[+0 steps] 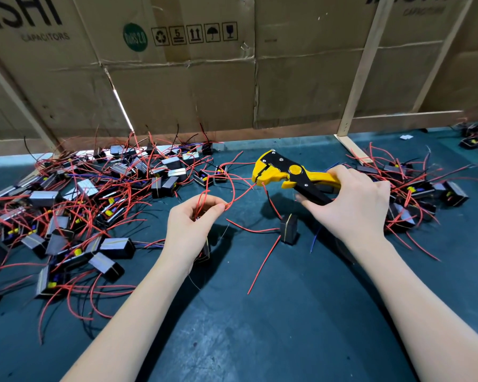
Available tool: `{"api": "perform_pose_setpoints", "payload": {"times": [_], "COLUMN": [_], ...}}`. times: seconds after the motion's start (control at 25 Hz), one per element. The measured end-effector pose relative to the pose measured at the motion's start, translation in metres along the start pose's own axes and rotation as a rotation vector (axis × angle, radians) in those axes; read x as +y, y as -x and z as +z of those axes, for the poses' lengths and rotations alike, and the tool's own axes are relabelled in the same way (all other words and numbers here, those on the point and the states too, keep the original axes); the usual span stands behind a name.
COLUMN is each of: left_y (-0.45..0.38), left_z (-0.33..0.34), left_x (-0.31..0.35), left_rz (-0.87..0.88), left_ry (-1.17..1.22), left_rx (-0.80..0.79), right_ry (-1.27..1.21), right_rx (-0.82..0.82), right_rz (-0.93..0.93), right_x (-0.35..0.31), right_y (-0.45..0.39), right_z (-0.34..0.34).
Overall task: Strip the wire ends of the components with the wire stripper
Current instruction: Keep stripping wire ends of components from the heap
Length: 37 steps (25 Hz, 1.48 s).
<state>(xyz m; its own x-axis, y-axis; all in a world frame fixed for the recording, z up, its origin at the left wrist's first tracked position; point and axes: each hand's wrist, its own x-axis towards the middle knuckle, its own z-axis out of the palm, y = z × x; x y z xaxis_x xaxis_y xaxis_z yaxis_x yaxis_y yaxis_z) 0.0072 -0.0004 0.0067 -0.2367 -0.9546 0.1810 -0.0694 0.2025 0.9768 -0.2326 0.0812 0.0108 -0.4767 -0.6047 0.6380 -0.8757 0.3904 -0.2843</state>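
Stripping is mid-wire: my right hand (351, 199) grips the yellow-and-black wire stripper (293, 175), my left hand (193, 219) pinches a thin red wire (240, 195) reaching its jaws. Heaps of black box-shaped components (80, 205) wait left; I judge most remains.

Yellow-black wire stripper (290, 172), red wires (240, 194)

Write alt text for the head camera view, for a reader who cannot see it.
A person's right hand grips a yellow and black wire stripper while the left hand pinches a red wire leading to the tool's head, over a dark green table. Piles of small black components with red leads lie left and right, before cardboard boxes.
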Motion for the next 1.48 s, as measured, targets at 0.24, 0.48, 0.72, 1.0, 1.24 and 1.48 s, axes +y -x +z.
{"api": "perform_pose_setpoints", "payload": {"times": [0.24,0.48,0.72,1.0,1.24,1.48], "left_y": [-0.002,-0.01,-0.009,-0.007,-0.007,-0.011], "left_z": [0.0,-0.009,-0.029,-0.023,-0.017,-0.024], "left_x": [-0.001,0.0,0.001,0.0,-0.004,0.001], "left_rz": [-0.069,-0.174,0.064,0.023,-0.031,-0.098], "left_ry": [0.087,0.066,-0.408,-0.421,-0.459,-0.059], "left_rx": [-0.008,-0.124,-0.078,-0.074,-0.106,-0.127], "right_ry": [0.035,0.046,0.037,0.035,0.027,0.026], "right_rx": [0.014,0.013,0.005,0.014,0.011,-0.01], "right_rz": [0.022,0.042,0.033,0.026,0.027,0.037], "right_x": [0.003,0.006,0.006,0.006,0.005,0.006], "right_y": [-0.001,0.0,0.001,0.002,0.002,0.002], "right_z": [0.005,0.008,0.009,0.009,0.008,0.007]}}
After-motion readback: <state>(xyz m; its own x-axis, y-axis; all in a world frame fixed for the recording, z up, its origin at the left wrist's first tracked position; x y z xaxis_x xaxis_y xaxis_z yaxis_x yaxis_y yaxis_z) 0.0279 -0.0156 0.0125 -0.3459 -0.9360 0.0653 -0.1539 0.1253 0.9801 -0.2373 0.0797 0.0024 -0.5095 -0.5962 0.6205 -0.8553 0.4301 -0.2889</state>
